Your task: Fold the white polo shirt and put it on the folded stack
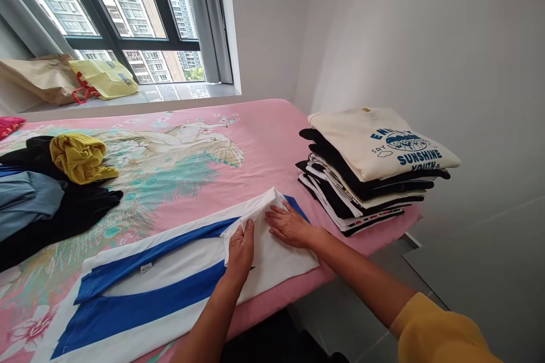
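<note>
A white garment with broad blue stripes (140,289) lies flat along the near edge of a bed with a pink printed sheet (255,142). Its right end is folded over into a white flap. My left hand (240,247) pinches the edge of that flap, fingers closed on the cloth. Just to the right, my right hand (289,226) lies flat on the fold, fingers spread and pressing down. My right arm wears a yellow sleeve.
A stack of folded shirts (370,170), cream one with blue print on top, sits at the bed's right corner against the wall. Loose dark, grey-blue and mustard clothes (55,187) lie at the left. Paper and yellow bags (72,76) rest on the windowsill.
</note>
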`<state>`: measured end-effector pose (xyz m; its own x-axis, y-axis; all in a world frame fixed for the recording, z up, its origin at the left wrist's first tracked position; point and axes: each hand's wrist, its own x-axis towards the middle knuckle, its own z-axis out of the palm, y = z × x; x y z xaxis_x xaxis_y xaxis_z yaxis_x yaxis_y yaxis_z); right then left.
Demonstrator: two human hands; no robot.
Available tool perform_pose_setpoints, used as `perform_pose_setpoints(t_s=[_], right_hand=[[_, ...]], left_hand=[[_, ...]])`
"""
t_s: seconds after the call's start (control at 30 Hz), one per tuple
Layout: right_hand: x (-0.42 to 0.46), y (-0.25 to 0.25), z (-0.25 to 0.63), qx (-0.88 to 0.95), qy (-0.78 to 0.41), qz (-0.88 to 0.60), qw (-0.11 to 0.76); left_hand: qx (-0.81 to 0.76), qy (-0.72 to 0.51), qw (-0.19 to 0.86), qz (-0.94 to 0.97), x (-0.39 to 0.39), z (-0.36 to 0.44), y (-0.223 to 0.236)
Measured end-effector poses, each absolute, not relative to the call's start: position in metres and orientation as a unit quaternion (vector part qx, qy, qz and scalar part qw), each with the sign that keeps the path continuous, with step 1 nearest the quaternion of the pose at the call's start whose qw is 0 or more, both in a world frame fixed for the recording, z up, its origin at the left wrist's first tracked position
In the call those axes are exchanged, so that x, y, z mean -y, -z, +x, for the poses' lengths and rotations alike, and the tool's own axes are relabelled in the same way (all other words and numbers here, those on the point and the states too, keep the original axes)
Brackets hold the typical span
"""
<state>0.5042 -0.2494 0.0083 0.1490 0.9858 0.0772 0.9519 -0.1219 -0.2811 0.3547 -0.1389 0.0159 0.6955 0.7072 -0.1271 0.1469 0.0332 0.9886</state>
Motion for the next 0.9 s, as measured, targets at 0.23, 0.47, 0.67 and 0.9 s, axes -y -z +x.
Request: perform_pose_setpoints(t_s=[0.23, 0.47, 0.67, 0.9], right_hand=[[0.205, -0.005, 0.545, 0.58, -0.087, -0.81, 0.005], [0.21, -0.002, 0.569, 0.509, -0.091, -0.854, 0.05], [0.2, 0.002, 0.579, 0.402, -0.106, -0.9, 0.13], [0.179, 0.007, 0.571, 0.311, -0.098, -0.93, 0.168]], left_hand=[[-0.192, -0.238, 0.492, 0.815, 0.153, 0.353, -0.014], [-0.168, -0.162, 0.317, 0.919, 0.168, 0.357, 0.019], [-0.132, -0.129, 0.21, 0.96, 0.18, 0.353, 0.028], [-0.099, -0.13, 0.22, 0.962, 0.174, 0.339, 0.016]])
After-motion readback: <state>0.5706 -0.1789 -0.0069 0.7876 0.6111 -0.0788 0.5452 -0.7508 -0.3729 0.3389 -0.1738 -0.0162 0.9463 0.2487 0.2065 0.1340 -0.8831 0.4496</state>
